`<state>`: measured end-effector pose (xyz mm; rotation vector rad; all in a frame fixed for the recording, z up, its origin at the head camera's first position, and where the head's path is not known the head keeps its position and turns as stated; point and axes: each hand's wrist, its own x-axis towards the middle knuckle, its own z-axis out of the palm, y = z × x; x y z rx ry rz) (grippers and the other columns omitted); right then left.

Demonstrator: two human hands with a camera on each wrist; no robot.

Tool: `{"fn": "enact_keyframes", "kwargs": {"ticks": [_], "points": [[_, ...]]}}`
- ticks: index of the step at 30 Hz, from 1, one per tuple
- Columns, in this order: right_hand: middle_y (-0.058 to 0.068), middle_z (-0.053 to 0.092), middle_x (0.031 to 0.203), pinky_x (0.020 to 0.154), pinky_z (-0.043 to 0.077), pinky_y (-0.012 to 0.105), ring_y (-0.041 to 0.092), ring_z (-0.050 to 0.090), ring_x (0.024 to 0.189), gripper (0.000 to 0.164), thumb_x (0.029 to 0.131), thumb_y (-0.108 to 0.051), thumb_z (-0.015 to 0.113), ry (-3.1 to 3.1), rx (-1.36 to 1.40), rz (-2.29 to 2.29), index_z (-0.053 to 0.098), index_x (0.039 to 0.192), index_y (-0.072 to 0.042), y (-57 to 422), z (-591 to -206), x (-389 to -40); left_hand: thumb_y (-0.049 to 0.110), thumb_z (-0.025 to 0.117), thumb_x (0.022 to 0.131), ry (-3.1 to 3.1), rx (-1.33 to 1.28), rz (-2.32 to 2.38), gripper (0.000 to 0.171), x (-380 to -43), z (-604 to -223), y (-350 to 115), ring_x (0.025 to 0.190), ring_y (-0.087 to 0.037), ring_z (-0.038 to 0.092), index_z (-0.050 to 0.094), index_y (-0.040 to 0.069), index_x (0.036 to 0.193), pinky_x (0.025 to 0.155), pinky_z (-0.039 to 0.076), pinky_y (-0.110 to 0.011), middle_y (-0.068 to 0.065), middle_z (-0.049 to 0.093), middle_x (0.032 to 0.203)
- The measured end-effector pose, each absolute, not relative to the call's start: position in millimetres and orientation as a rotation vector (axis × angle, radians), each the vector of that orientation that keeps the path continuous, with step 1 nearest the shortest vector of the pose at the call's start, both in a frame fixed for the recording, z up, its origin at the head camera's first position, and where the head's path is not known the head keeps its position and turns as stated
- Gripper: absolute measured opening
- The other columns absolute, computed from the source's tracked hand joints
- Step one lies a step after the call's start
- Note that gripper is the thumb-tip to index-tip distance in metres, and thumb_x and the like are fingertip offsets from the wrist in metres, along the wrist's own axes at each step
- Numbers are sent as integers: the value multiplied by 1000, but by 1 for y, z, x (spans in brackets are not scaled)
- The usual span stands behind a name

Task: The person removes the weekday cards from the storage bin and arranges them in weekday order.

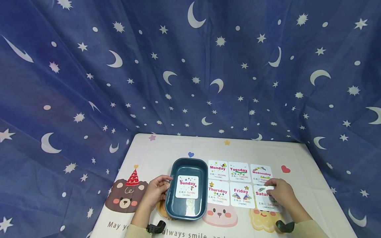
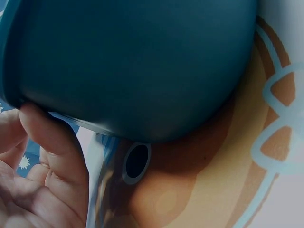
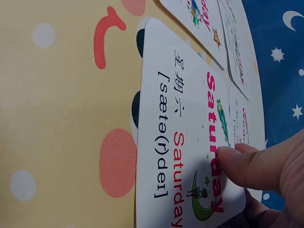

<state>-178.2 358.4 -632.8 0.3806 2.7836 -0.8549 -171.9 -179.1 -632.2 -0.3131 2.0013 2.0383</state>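
Observation:
At the left rim of a dark teal plastic tray (image 1: 186, 213), my left hand (image 1: 156, 191) grips the edge, its thumb (image 2: 50, 128) pressed up under the lip in the left wrist view. Inside the tray lies a white Sunday card (image 1: 187, 187). My right hand (image 1: 281, 191) pinches the Saturday card (image 1: 268, 205) by its upper right corner. In the right wrist view the thumb (image 3: 237, 164) lies over the printed word, and the other fingers are partly hidden under the card's edge.
Beside the tray, Monday (image 1: 218, 170), Tuesday (image 1: 239, 172) and Wednesday (image 1: 261, 174) cards form a back row. Thursday (image 1: 218, 193) and Friday (image 1: 242, 195) cards lie in front, left of Saturday. A cartoon-printed cloth (image 1: 166, 145) covers the table; a starry blue curtain (image 1: 190, 99) stands behind.

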Motion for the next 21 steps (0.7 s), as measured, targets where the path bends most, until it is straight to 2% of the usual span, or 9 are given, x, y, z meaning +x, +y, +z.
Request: {"fn": "enact_keyframes", "kwargs": {"ticks": [12, 21], "points": [[13, 69, 98, 73, 41, 36, 27, 58, 88, 22, 83, -8, 86, 2848, 355, -780, 78, 102, -6, 361, -630, -178, -3, 61, 103, 2014, -310, 2030, 27, -173, -631, -179, 65, -14, 57, 72, 4, 127, 51, 52, -24, -5, 63, 89], [17, 67, 101, 74, 42, 39, 29, 58, 90, 24, 82, -8, 87, 2851, 370, -778, 77, 104, -5, 361, -631, -178, -3, 61, 103, 2008, -314, 2032, 27, -172, -630, -179, 66, -15, 57, 72, 4, 127, 51, 52, -24, -7, 63, 90]]}}
